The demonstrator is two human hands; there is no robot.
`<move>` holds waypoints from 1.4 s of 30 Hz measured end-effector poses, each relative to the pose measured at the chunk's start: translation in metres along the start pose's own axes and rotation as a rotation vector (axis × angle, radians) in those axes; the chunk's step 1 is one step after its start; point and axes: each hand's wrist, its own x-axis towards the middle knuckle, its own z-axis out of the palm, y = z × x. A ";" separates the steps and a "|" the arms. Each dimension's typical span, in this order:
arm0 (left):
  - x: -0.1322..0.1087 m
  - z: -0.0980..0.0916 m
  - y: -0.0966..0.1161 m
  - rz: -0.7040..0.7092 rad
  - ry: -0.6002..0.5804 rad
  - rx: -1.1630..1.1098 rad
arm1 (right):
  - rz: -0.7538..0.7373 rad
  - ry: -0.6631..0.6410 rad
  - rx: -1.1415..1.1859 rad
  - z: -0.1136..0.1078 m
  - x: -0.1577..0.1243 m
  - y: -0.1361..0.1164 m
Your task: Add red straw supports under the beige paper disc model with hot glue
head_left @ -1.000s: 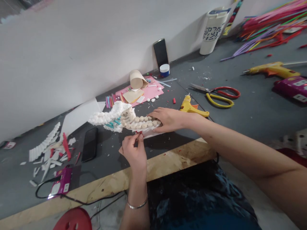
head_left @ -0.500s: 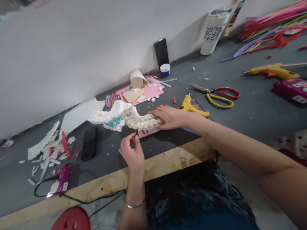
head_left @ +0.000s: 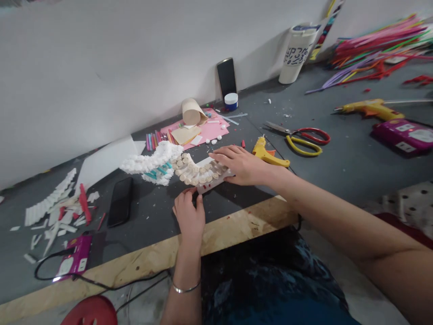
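Note:
A craft model (head_left: 196, 174) lies on the dark grey work surface. It has a white ruffled foam crest and rows of cream rolled-paper discs, with several teal strips (head_left: 157, 172) between them. My right hand (head_left: 241, 164) presses flat on the discs at the model's right end, on its white base strip (head_left: 211, 182). My left hand (head_left: 189, 219) is below the model, with its fingertips against the strip's lower edge. Its fingers are apart, and nothing shows in them.
A yellow glue gun (head_left: 267, 153) and red-and-yellow scissors (head_left: 301, 141) lie to the right. A black phone (head_left: 121, 201) and white foam scraps (head_left: 56, 207) lie to the left. A wooden board edge (head_left: 216, 239) runs along the front.
My left hand has moved from pinching a small red piece at the model's edge to resting lower against the base strip. The right hand stays on the model, and the view has shifted slightly.

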 end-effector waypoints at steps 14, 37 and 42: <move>-0.001 -0.010 0.015 0.101 0.033 -0.085 | -0.002 -0.055 0.152 -0.006 0.010 -0.007; -0.004 0.006 0.041 -0.258 0.095 -0.047 | -0.077 -0.111 0.150 0.008 0.029 -0.007; -0.002 0.007 0.040 -0.251 0.097 -0.038 | -0.049 -0.107 0.125 0.008 0.030 -0.010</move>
